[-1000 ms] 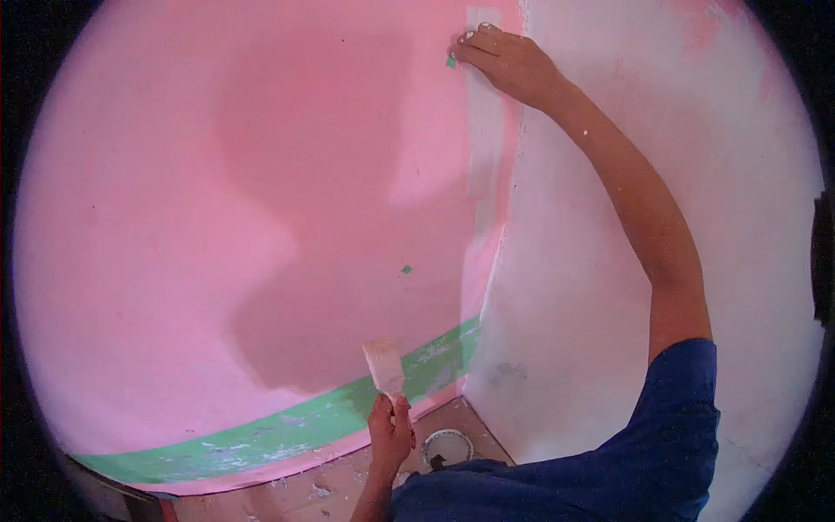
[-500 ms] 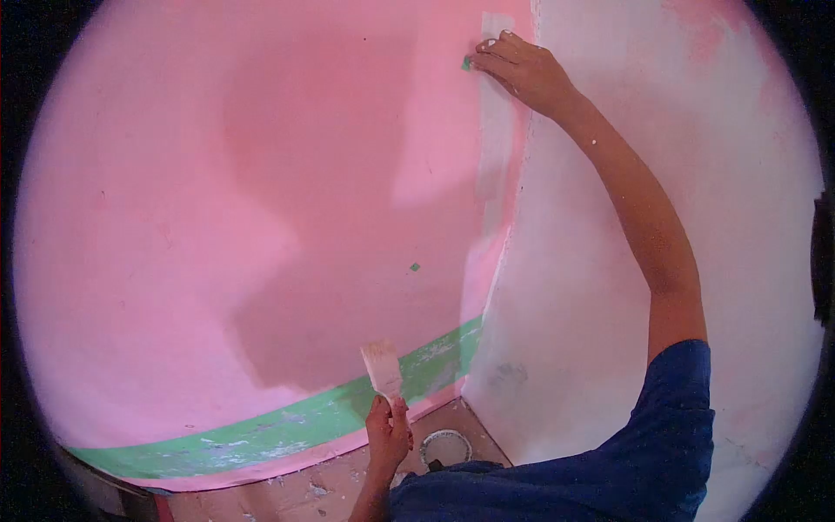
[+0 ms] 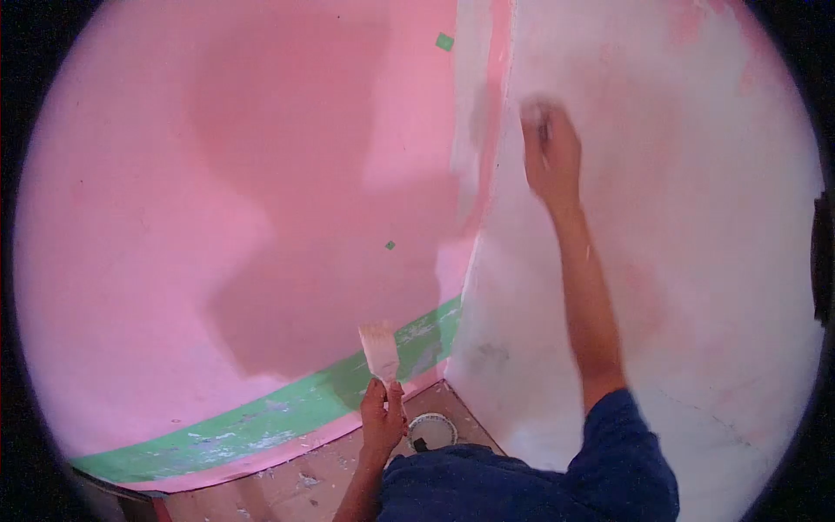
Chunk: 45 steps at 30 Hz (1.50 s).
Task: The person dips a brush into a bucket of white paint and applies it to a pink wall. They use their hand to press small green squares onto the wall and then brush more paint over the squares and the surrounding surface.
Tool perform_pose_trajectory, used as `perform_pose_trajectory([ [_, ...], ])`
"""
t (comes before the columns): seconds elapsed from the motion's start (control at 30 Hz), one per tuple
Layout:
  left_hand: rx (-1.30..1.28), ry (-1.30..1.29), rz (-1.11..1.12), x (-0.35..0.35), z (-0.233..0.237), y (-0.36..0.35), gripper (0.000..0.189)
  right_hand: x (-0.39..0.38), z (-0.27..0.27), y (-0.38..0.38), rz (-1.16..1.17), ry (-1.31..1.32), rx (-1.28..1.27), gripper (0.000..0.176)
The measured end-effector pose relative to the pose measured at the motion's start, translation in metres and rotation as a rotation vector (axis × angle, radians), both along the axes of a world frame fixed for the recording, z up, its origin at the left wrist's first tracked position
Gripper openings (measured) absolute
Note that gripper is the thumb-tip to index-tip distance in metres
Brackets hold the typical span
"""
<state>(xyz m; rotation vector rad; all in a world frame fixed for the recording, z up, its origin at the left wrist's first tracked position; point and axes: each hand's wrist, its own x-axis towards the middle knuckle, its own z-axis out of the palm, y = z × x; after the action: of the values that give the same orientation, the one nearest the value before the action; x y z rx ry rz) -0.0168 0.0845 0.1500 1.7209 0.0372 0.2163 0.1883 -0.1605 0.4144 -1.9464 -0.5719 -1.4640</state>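
- My left hand point(image 3: 384, 424) was low, near the foot of the corner, its fingers clamped round the handle of a paintbrush point(image 3: 380, 350).
- The paintbrush stood upright, pale bristles pointing up, in front of the green band point(image 3: 261, 419) that ran along the bottom of the pink wall point(image 3: 174, 217).
- My right hand point(image 3: 550, 155) was raised high against the whitish wall point(image 3: 696, 261), just right of the corner. It was blurred, so I could not tell whether its fingers were apart, together or holding anything.
- A small green scrap point(image 3: 444, 41) sat high on the pink wall, up and to the left of my right hand, and a smaller green fleck point(image 3: 390, 245) sat lower down.
- A round white tin point(image 3: 432, 429) stood on the floor point(image 3: 296, 487) in the corner, just beside my left hand.
- My blue sleeve point(image 3: 626, 452) filled the lower right.
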Motion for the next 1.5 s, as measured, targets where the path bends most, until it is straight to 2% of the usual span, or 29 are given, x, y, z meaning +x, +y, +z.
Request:
perform_pose_trajectory([
  [0.03, 0.037, -0.005, 0.003, 0.001, -0.002, 0.001, 0.027, -0.024, -0.030, -0.003, -0.179, 0.362, 0.099, 0.024],
  [0.1, 0.058, -0.038, 0.030, 0.004, -0.011, 0.003, 0.026, -0.046, -0.120, -0.011, -0.278, 0.626, 0.095, 0.032],
  [0.13, 0.080, -0.069, 0.048, 0.005, -0.013, 0.004, 0.026, -0.047, -0.185, -0.019, -0.305, 0.779, 0.007, 0.032],
  [0.17, 0.080, -0.068, 0.060, 0.004, -0.011, 0.005, 0.026, -0.052, -0.268, -0.030, -0.186, 0.793, 0.002, 0.030],
  [0.23, 0.060, -0.052, 0.069, 0.002, -0.005, 0.007, 0.026, -0.085, -0.447, -0.053, -0.433, 0.516, -0.439, 0.017],
  [0.27, 0.062, -0.048, 0.083, -0.001, 0.003, 0.006, 0.026, -0.104, -0.501, -0.068, -0.369, 1.216, -0.663, 0.026],
  [0.3, 0.001, 0.058, 0.066, -0.005, 0.015, 0.005, 0.026, -0.134, -0.534, -0.068, -0.423, 1.413, -1.039, 0.036],
  [0.33, -0.066, 0.164, 0.054, -0.007, 0.021, 0.003, 0.025, -0.167, -0.564, -0.073, -0.418, 1.374, -0.921, 0.042],
  [0.37, -0.076, 0.167, 0.088, -0.008, 0.021, 0.001, 0.025, -0.180, -0.557, -0.074, -0.318, 1.769, -0.887, 0.040],
  [0.4, -0.033, 0.258, 0.074, -0.009, 0.020, 0.001, 0.025, -0.207, -0.637, -0.125, -0.292, 1.745, -0.937, 0.040],
  [0.43, 0.002, 0.345, 0.075, -0.009, 0.019, 0.003, 0.025, -0.211, -0.708, -0.142, -0.365, 1.656, -0.813, 0.043],
  [0.47, -0.020, 0.333, 0.154, -0.008, 0.006, 0.004, 0.025, -0.211, -0.675, -0.126, -0.430, 1.800, -0.737, 0.038],
  [0.5, 0.164, 0.075, 0.174, -0.002, -0.014, 0.000, 0.026, -0.219, -0.643, -0.122, -0.492, 1.936, -0.671, 0.034],
  [0.53, 0.365, -0.173, 0.180, 0.001, -0.025, 0.000, 0.028, -0.219, -0.632, -0.128, -0.374, 1.712, -0.724, 0.028],
  [0.57, 0.360, -0.172, 0.252, 0.000, -0.020, 0.001, 0.028, -0.203, -0.622, -0.121, -0.453, 1.695, -1.012, 0.021],
  [0.6, 0.316, -0.147, 0.212, -0.001, -0.013, 0.000, 0.028, -0.190, -0.614, -0.111, -0.429, 1.650, -1.057, 0.021],
  [0.67, 0.264, -0.125, 0.197, -0.007, 0.001, 0.000, 0.028, -0.181, -0.566, -0.088, -0.596, 1.286, -0.266, 0.019],
  [0.7, 0.242, -0.096, 0.198, -0.008, 0.009, 0.002, 0.029, -0.166, -0.543, -0.085, -0.394, 1.085, -0.379, 0.018],
  [0.77, 0.215, -0.068, 0.210, -0.008, 0.012, 0.003, 0.029, -0.138, -0.454, -0.034, -0.492, 1.187, -0.311, 0.018],
  [0.83, 0.194, -0.148, 0.225, -0.008, 0.006, 0.010, 0.030, -0.104, -0.412, -0.006, -0.184, 1.074, -0.294, 0.020],
  [0.9, 0.142, -0.146, 0.241, -0.013, 0.025, 0.015, 0.029, -0.095, -0.332, 0.048, 0.212, 1.003, -0.134, 0.016],
  [0.97, 0.087, -0.137, 0.250, -0.016, 0.041, 0.025, 0.029, -0.098, -0.251, 0.097, 0.435, 0.900, -0.064, 0.021],
  [1.03, 0.203, -0.269, 0.324, -0.021, 0.048, 0.037, 0.028, -0.092, -0.177, 0.131, 0.455, 0.691, -0.161, 0.020],
  [1.1, 0.191, -0.260, 0.366, -0.032, 0.048, 0.049, 0.028, -0.084, -0.110, 0.170, 0.637, 0.415, -0.054, 0.009],
  [1.23, 0.071, -0.238, 0.473, -0.044, 0.043, 0.073, 0.027, -0.092, 0.010, 0.262, 0.792, -0.006, -0.050, 0.013],
  [1.3, 0.016, -0.228, 0.506, -0.048, 0.039, 0.083, 0.026, -0.096, 0.042, 0.319, 0.846, -0.184, -0.003, 0.018],
  [1.37, 0.063, -0.239, 0.560, -0.051, 0.030, 0.097, 0.026, -0.085, 0.055, 0.373, 0.717, -0.411, -0.025, 0.024],
  [1.47, 0.005, -0.233, 0.568, -0.055, 0.014, 0.118, 0.026, -0.076, 0.054, 0.419, 0.436, -0.506, -0.004, 0.026],
  [1.5, 0.010, -0.243, 0.552, -0.058, 0.012, 0.125, 0.026, -0.073, 0.052, 0.427, 0.439, -0.501, 0.034, 0.022],
])
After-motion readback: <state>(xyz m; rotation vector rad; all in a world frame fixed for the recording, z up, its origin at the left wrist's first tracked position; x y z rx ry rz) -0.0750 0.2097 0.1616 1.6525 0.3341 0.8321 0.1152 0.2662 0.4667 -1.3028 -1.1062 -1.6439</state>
